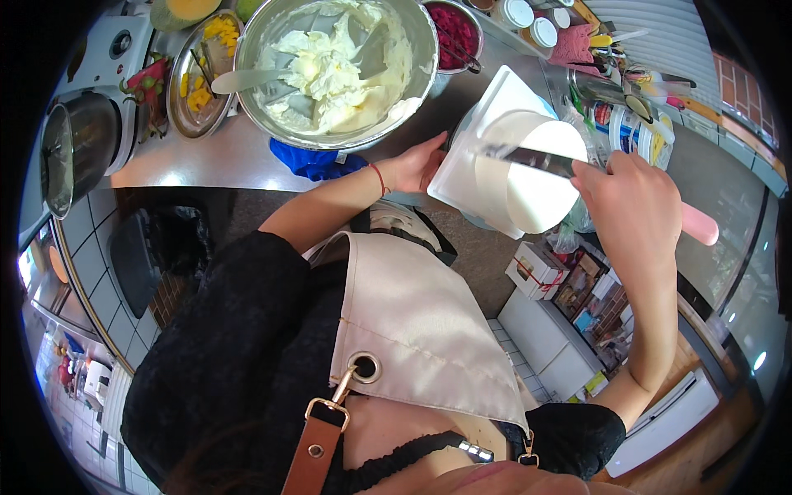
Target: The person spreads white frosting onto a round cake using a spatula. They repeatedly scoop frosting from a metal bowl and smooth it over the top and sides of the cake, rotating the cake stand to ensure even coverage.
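Observation:
A round white-coated cake [528,202] stands on a white square board [495,103], at the right of the steel counter. My right hand [631,202] is closed around an icing spatula; its pink handle [700,224] sticks out behind the fist. The metal blade [540,159] lies across the cake's top, seemingly touching it. At the board's left edge is my left hand [415,167], thumb and fingers apart, some fingertips hidden by the board. A large steel bowl [250,91] of whipped cream [330,70] sits to the left, a pale spatula [247,80] resting in it.
A blue cloth [313,162] lies below the bowl at the counter's edge. Farther left are a tray [177,115] with yellow fruit pieces and a dragon fruit [148,91]. A small bowl of red fruit [454,37], white-lidded jars [517,12] and several tools [652,82] stand behind and right.

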Demonstrator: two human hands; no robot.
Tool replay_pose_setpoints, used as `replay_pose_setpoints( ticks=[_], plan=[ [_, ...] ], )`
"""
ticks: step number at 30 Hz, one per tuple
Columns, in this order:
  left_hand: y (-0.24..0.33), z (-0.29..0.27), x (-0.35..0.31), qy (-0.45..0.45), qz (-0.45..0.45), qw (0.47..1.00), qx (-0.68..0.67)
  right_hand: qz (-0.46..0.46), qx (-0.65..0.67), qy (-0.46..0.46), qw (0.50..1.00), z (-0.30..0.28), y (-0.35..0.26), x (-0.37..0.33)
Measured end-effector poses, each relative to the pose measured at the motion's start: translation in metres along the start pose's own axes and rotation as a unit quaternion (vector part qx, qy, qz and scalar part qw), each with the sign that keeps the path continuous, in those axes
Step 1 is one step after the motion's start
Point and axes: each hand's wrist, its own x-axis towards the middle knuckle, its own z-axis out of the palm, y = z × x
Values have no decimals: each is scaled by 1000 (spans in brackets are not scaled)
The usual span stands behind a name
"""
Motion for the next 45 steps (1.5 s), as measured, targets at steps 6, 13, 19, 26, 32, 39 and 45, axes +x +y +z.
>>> replay_pose_setpoints(
  ticks=[6,13,19,26,32,39,45],
  plan=[
    [8,14,0,48,47,996,61,10,-30,-25,999,-3,-12,-4],
    [66,40,3,91,145,977,124,19,-26,-39,999,-10,-31,-22],
    [44,11,15,35,139,988,58,-13,-24,-7,1000,3,-31,-19],
    [-6,1,-1,-26,-38,998,50,-2,-18,-24,1000,-4,-35,-24],
    [55,0,13,45,58,982,176,30,-17,-47,998,-15,-42,-32],
    [25,-13,23,-119,129,980,-90,-10,-13,2,1000,-3,-36,-18],
    [-10,6,8,-53,-73,995,34,29,-10,-39,999,-18,-41,-26]
  ],
)
